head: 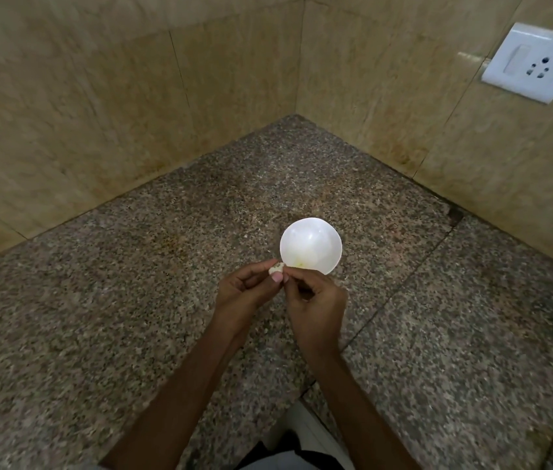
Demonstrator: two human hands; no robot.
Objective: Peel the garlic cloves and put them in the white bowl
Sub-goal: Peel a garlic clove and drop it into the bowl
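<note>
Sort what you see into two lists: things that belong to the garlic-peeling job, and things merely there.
Belongs to the job: garlic clove, left hand, right hand, white bowl.
Merely there: wall socket, granite counter, tiled wall.

dim, warm indoor light; the white bowl (311, 246) is blown out by glare, its inside hard to read. wall lines bow near the socket (536, 62); edges soft.
</note>
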